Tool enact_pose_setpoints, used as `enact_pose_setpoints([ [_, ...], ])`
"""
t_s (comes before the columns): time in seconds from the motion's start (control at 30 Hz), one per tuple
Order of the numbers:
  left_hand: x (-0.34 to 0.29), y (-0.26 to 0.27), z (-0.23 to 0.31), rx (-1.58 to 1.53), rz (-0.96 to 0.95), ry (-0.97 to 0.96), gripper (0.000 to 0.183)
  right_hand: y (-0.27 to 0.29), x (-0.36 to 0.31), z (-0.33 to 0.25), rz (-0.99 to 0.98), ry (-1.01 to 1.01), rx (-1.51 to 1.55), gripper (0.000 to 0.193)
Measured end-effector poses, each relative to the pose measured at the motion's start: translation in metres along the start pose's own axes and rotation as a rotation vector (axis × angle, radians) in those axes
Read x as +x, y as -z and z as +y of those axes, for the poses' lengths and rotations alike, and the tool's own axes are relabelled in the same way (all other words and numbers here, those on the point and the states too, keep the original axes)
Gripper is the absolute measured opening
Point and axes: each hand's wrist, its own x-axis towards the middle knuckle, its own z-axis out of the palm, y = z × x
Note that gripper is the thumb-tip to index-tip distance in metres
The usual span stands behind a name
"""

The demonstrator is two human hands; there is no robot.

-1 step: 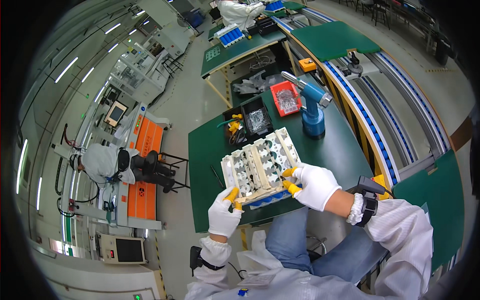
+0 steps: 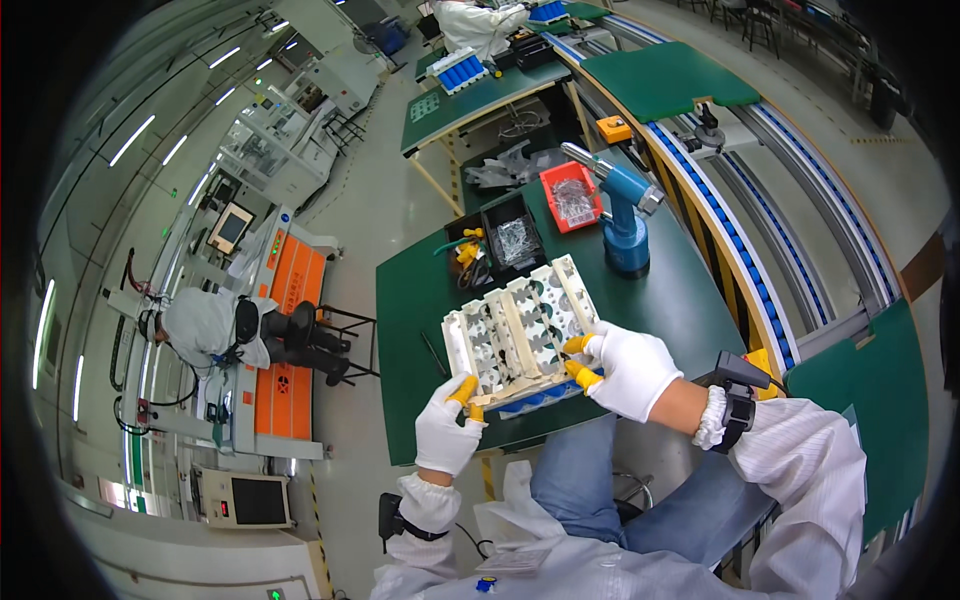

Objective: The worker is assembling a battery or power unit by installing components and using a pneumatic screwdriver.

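A battery module with a cream plastic frame lies at the near edge of the green table. Its top is covered with white and grey patterned sheets, split by a raised cream bar, and blue cells show along its near side. My left hand, in a white glove with yellow fingertips, pinches the module's near left corner. At the near right corner, my right hand, gloved the same way, grips the frame between thumb and fingers. A thin dark tool lies left of the module.
Behind the module stand a black bin of small metal parts, yellow-handled pliers and a red tray of rivets. A blue rivet gun stands upright at right. A roller conveyor runs alongside. Another person sits at left.
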Motion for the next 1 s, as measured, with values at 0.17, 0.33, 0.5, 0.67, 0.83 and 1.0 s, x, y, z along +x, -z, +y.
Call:
enact_pose_setpoints([
  [0.17, 0.003, 0.005, -0.008, -0.007, -0.104, -0.027, 0.041, 0.004, -0.001, 0.000, -0.074, 0.064, -0.197, 0.028],
  [0.33, -0.003, 0.005, 0.001, 0.058, -0.261, -0.088, 0.048, 0.007, -0.007, -0.001, -0.178, -0.025, -0.259, 0.033],
  [0.5, -0.006, -0.006, 0.000, 0.234, -0.308, -0.269, 0.051, -0.013, 0.003, 0.021, -0.017, 0.116, -0.229, 0.023],
  [0.67, 0.018, 0.021, 0.089, -1.188, 0.139, -0.113, 0.030, -0.023, 0.032, 0.042, 0.241, 0.373, -0.280, 0.024],
  [0.83, -0.001, 0.051, 0.142, -1.324, 0.136, -0.300, 0.030, -0.064, 0.076, 0.119, 0.416, 0.547, -0.039, 0.022],
  [1.0, -0.017, 0.061, 0.143, -1.244, 0.130, -0.192, 0.029, -0.030, 0.021, 0.069, 0.063, 0.293, -0.241, 0.025],
])
